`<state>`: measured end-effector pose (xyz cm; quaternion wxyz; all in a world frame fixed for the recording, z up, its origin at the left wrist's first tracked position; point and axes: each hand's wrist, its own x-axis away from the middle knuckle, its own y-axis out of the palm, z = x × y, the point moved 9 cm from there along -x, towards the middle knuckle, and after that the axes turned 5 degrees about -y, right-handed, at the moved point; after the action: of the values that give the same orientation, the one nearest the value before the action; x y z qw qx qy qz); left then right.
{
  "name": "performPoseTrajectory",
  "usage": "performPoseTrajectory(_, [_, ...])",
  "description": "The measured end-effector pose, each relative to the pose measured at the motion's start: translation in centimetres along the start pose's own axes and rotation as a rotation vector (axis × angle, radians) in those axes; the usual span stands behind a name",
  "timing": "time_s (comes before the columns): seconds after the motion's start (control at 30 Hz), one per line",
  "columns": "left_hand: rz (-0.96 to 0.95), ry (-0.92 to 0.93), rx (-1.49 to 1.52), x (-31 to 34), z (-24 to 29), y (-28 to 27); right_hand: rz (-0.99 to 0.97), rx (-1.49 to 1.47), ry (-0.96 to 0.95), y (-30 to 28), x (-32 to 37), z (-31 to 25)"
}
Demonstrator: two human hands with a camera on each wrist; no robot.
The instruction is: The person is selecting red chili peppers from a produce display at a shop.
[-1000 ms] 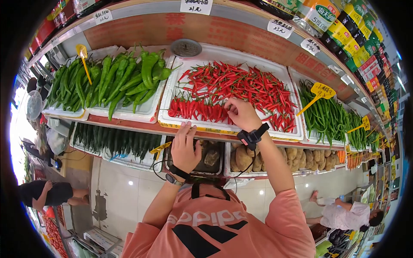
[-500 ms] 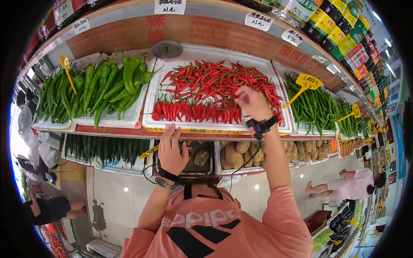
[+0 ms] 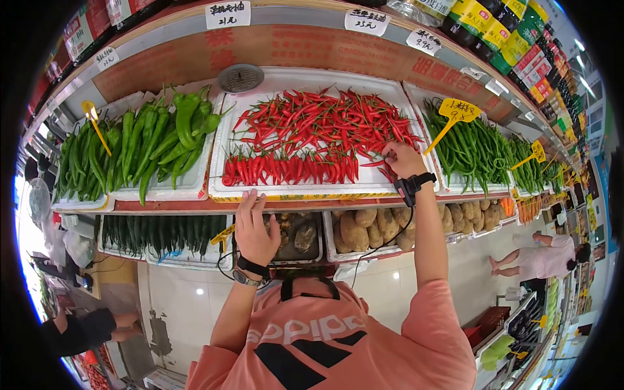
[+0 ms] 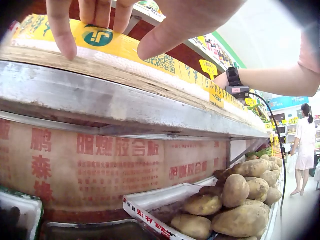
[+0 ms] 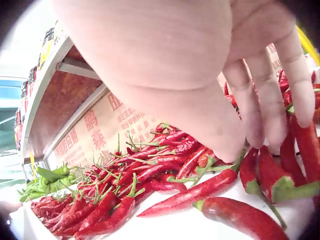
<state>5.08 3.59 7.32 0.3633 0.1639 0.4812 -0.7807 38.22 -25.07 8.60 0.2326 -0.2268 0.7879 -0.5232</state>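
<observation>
In the head view, a white foam tray (image 3: 292, 192) holds red chilies (image 3: 312, 117), heaped at the back and lined up in a row (image 3: 286, 170) along the front. My right hand (image 3: 404, 160) is over the tray's right end. Its thumb and fingers (image 5: 255, 132) reach down among several red chilies (image 5: 270, 172) in the right wrist view, with a gap between thumb and fingertips. My left hand (image 3: 255, 231) rests against the tray's front edge, fingers extended and holding nothing. In the left wrist view, its fingertips lie along the yellow-taped side (image 4: 120, 47).
Green peppers (image 3: 153, 140) lie in trays to the left, thinner green chilies (image 3: 465, 143) to the right. Below are potatoes (image 3: 354, 234) and dark green cucumber-like vegetables (image 3: 162, 233). A round metal lid (image 3: 241, 78) sits behind the tray. A yellow price tag (image 3: 459, 110) sticks up near my right hand.
My right hand has moved from the front row over the heap to the loose chilies at the tray's right end. The left hand stays at the front edge. The head view has shifted slightly.
</observation>
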Motion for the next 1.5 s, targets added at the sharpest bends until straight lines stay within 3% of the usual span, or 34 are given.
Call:
performPoseTrajectory(0.2, [-0.006, -0.007, 0.029, 0.0, -0.1, -0.3, -0.097, 0.004, -0.053, 0.5, 0.0, -0.8])
performPoseTrajectory(0.4, [-0.008, -0.010, 0.008, 0.2, -0.4, 0.0, -0.188, -0.002, 0.029, -0.2, 0.2, -2.1])
performPoseTrajectory(0.67, [-0.015, 0.000, 0.013, 0.3, -0.2, 0.1, -0.053, 0.099, -0.020, -1.2, 0.1, -1.3])
performPoseTrajectory(1.0, [-0.008, 0.008, -0.011, 0.2, -0.2, -0.1, 0.042, -0.156, -0.080, -4.1, 0.8, -0.8])
performPoseTrajectory(1.17, [-0.011, 0.010, 0.004, 0.2, -0.2, 0.0, -0.169, -0.143, -0.100, -0.3, 0.6, -0.1])
performPoseTrajectory(1.27, [-0.019, 0.007, 0.012, 0.3, -0.2, 0.0, -0.146, 0.070, -0.039, -0.8, 1.2, -2.0])
performPoseTrajectory(1.4, [-0.017, 0.009, -0.001, 0.2, -0.1, -0.2, -0.126, 0.095, 0.009, -0.7, 1.0, -0.9])
performPoseTrajectory(1.5, [-0.012, 0.013, 0.002, 0.1, -0.1, -0.2, -0.076, -0.065, -0.053, -1.8, 0.8, -0.9])
